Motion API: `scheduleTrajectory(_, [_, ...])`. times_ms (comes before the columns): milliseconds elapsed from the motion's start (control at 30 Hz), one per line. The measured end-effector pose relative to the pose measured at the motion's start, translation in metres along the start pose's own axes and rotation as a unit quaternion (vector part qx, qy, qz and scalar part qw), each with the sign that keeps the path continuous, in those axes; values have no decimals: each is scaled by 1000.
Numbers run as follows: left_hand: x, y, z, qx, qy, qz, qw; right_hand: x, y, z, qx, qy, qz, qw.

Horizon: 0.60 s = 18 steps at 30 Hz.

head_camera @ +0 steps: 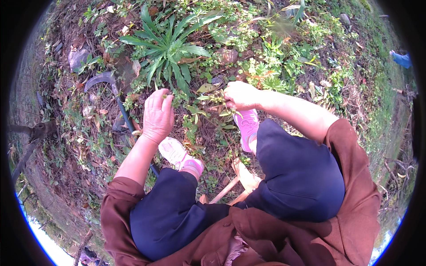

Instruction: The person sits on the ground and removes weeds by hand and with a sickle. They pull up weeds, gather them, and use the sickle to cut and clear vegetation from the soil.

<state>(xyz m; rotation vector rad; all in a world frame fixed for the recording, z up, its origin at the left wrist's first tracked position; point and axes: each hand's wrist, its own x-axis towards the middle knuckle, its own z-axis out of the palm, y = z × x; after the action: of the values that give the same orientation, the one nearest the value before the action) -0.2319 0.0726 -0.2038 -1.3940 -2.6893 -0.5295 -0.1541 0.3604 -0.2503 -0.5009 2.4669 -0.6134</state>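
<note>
My right hand [241,95] is closed around a leafy weed sprig [218,99], whose leaves stick out to the left of the fist. My left hand [158,114] is raised above the ground with its back to me. A small bit of plant [165,96] shows between its thumb and fingertips. Left of that hand lies a sickle [121,106], its curved blade pointing away and its dark handle running under my forearm. A large rosette weed [171,50] with long toothed leaves grows just beyond my hands.
A wooden stool [244,174] shows between my legs. My pink-and-white shoes [173,151] rest on weedy soil. Stones [78,59] lie at the upper left. Bare branches [33,133] jut in at the left rim. Another person's blue sleeve [402,60] appears at the far right.
</note>
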Motion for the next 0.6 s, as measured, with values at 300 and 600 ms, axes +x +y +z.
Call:
scheduleTrajectory(300, [13,12,12,-19,-44,-10,999,-12,112,-38,73,317,340,883])
scheduleTrajectory(600, [0,-2,14,-14,-61,-29,998,31,164,-41,205,270,452,825])
